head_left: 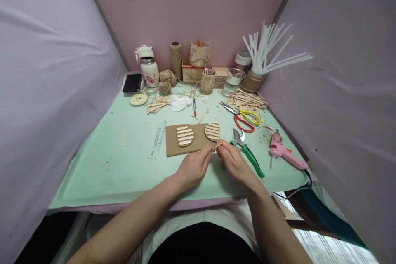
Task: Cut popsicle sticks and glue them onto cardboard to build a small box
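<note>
My left hand (pixel 194 168) and my right hand (pixel 232 161) meet over the near right corner of a brown cardboard sheet (pixel 199 140). Both pinch a thin wooden craft stick (pixel 215 147) between thumbs and fingers. On the cardboard lie two rounded pieces, a left striped piece (pixel 185 136) and a right striped piece (pixel 213 132), each with several pale sticks in parallel rows. Green-handled pruning shears (pixel 252 160) rest just right of my right hand, partly behind it. A clear ruler (pixel 158 140) lies left of the cardboard.
Scissors (pixel 247 116) and a pink glue gun (pixel 286 153) with its cord lie at the right. Behind are a craft-stick pile (pixel 247 100), a water cup (pixel 233 82), glue sticks (pixel 269 45), twine balls (pixel 167 77), a white bottle (pixel 150 70), a phone (pixel 133 83) and a red-capped marker (pixel 194 107).
</note>
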Action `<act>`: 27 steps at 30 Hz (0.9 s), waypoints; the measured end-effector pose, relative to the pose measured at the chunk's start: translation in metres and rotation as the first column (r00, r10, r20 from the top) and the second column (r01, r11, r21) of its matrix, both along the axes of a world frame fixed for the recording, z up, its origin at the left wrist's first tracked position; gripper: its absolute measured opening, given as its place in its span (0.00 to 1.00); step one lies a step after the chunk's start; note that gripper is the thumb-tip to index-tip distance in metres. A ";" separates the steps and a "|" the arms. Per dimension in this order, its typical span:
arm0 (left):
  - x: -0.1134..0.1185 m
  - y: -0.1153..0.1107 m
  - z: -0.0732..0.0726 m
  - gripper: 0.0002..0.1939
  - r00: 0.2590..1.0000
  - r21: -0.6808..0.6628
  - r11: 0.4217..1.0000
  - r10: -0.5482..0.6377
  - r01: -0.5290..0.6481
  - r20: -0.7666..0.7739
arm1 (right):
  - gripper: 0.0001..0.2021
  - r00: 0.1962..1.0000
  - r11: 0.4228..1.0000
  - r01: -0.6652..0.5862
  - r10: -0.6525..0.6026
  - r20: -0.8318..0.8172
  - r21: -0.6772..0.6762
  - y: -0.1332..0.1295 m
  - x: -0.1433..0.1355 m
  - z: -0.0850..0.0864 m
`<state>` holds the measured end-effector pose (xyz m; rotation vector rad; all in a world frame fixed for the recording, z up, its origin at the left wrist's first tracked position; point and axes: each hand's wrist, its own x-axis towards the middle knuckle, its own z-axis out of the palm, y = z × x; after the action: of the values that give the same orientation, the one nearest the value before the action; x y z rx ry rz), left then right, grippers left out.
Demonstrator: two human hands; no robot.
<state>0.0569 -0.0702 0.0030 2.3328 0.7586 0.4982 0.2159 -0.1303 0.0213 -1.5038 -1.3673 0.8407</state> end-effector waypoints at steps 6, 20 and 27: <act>0.000 0.003 -0.003 0.18 0.997 0.075 0.994 -0.073 0.074 -0.011 | 0.11 0.996 0.998 0.062 -0.062 -0.071 0.000 -0.001 -0.004 -0.004; 0.001 0.002 0.000 0.16 0.999 -0.048 0.999 0.009 -0.007 0.042 | 0.11 0.974 0.998 0.053 -0.062 -0.219 -0.044 0.002 -0.009 -0.006; 0.001 0.001 -0.003 0.17 1.000 0.030 0.999 -0.030 0.030 -0.007 | 0.11 0.986 0.990 0.140 -0.138 -0.092 0.008 0.004 -0.012 -0.008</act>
<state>0.0582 -0.0689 0.0001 2.3713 0.7226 0.4924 0.2037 -0.1262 0.0135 -1.5126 -1.1854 0.7999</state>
